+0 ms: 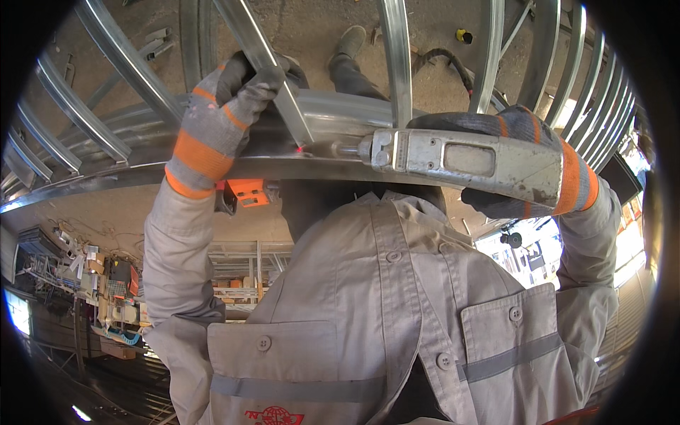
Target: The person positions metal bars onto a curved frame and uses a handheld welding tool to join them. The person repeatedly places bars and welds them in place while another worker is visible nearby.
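Observation:
My left hand [212, 127], in a grey and orange glove, is closed round a slanting shiny steel stud [258, 42] near its lower end. This end meets a long steel track [248, 168] that crosses in front of my chest. My right hand [528, 127], gloved alike, grips a worn silver power tool [425, 152] with a slot in its body. The tool's narrow nose points left at the joint of stud and track, where a small red spot shows. Whether the tip touches the metal I cannot tell. The tool body hides part of my right palm.
More steel studs [400, 60] stand along the track on both sides. Beyond it, a shoe [350, 41], a dark hose [450, 60] and a yellow-black item [464, 35] are on the floor. An orange item [248, 193] sits below the track. Cluttered equipment [106, 283] fills the lower left.

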`<state>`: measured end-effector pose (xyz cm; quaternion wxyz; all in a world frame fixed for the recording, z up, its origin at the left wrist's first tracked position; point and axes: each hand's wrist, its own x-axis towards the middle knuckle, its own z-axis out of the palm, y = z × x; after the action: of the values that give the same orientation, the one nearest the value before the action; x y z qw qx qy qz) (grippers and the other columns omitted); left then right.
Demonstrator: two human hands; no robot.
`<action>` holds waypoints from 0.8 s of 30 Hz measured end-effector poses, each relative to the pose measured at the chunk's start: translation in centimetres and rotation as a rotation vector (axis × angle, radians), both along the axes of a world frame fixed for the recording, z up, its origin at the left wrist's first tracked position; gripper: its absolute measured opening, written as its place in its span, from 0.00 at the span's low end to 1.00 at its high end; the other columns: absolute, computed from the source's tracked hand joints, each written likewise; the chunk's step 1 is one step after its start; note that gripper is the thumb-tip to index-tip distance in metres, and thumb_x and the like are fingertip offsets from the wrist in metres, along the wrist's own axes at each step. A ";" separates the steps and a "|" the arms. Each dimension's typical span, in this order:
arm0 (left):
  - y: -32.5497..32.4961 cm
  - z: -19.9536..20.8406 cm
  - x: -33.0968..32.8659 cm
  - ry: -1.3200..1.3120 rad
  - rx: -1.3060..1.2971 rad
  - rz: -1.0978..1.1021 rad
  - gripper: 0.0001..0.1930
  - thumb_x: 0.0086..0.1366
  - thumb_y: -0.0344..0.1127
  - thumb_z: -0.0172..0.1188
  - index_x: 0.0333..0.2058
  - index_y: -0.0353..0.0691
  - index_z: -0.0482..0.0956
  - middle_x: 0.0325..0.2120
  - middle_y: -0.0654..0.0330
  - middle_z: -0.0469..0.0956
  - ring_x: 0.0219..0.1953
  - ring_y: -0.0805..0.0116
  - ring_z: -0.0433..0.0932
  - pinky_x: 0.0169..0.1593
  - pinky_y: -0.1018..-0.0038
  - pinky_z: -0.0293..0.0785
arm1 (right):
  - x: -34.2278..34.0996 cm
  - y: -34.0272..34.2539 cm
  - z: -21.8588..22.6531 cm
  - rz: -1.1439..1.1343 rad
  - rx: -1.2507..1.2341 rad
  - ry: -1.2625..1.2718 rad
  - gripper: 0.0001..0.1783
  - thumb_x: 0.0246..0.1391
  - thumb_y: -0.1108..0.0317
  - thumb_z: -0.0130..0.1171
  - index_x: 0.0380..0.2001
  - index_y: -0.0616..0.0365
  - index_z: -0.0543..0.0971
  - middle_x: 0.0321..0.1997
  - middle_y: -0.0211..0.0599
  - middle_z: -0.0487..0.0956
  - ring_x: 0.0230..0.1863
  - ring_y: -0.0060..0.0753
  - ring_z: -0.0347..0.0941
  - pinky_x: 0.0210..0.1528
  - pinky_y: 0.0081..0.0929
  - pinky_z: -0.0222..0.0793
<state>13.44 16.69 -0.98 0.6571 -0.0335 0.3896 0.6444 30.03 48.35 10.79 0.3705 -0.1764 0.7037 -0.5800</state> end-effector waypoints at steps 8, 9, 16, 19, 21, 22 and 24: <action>-1.2 2.6 0.5 0.427 -0.248 -0.126 0.24 0.71 0.39 0.56 0.57 0.25 0.70 0.44 0.46 0.81 0.44 0.62 0.83 0.48 0.66 0.81 | 0.3 0.1 0.0 0.005 -0.009 -0.007 0.40 0.46 0.72 0.71 0.64 0.68 0.69 0.56 0.48 0.80 0.41 0.34 0.81 0.43 0.26 0.77; -1.3 2.7 0.5 0.434 -0.264 -0.162 0.24 0.71 0.39 0.56 0.58 0.26 0.70 0.44 0.46 0.81 0.44 0.62 0.83 0.48 0.66 0.81 | 0.4 0.1 0.0 0.006 -0.009 -0.005 0.40 0.46 0.72 0.71 0.64 0.68 0.69 0.56 0.48 0.80 0.41 0.34 0.81 0.43 0.26 0.77; -1.0 2.5 0.4 0.435 -0.302 -0.137 0.21 0.70 0.35 0.56 0.57 0.28 0.73 0.43 0.51 0.81 0.43 0.65 0.82 0.49 0.71 0.80 | 0.7 0.3 0.1 0.008 -0.021 -0.013 0.41 0.45 0.73 0.71 0.64 0.68 0.69 0.56 0.48 0.80 0.40 0.34 0.81 0.43 0.27 0.78; -1.0 2.7 0.7 0.443 -0.373 -0.118 0.18 0.71 0.34 0.57 0.55 0.29 0.74 0.42 0.53 0.81 0.41 0.68 0.82 0.47 0.74 0.80 | 0.9 0.5 0.1 0.006 -0.025 -0.019 0.41 0.45 0.73 0.71 0.64 0.68 0.68 0.56 0.48 0.80 0.40 0.34 0.81 0.43 0.27 0.78; -1.1 2.7 0.9 0.448 -0.413 -0.118 0.17 0.72 0.34 0.58 0.53 0.29 0.76 0.41 0.55 0.81 0.40 0.70 0.81 0.45 0.76 0.79 | 1.0 0.5 0.1 0.007 -0.027 -0.022 0.41 0.45 0.73 0.71 0.64 0.68 0.68 0.56 0.48 0.80 0.40 0.34 0.81 0.43 0.27 0.78; -1.1 2.7 1.0 0.453 -0.407 -0.109 0.16 0.72 0.35 0.59 0.52 0.29 0.77 0.40 0.56 0.81 0.40 0.71 0.81 0.44 0.76 0.79 | 1.0 0.6 0.1 0.005 -0.031 -0.023 0.41 0.45 0.73 0.71 0.64 0.69 0.68 0.56 0.48 0.80 0.40 0.34 0.81 0.43 0.27 0.78; -1.1 2.6 1.1 0.446 -0.382 -0.023 0.16 0.71 0.37 0.61 0.50 0.31 0.79 0.40 0.60 0.81 0.40 0.73 0.81 0.43 0.78 0.79 | 1.1 0.6 0.1 0.003 -0.033 -0.026 0.42 0.45 0.73 0.72 0.64 0.69 0.68 0.56 0.48 0.80 0.40 0.34 0.81 0.43 0.27 0.78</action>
<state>14.56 15.62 1.66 0.5444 -0.0095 0.6390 0.5434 31.17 48.94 10.91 0.3776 -0.1761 0.6888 -0.5933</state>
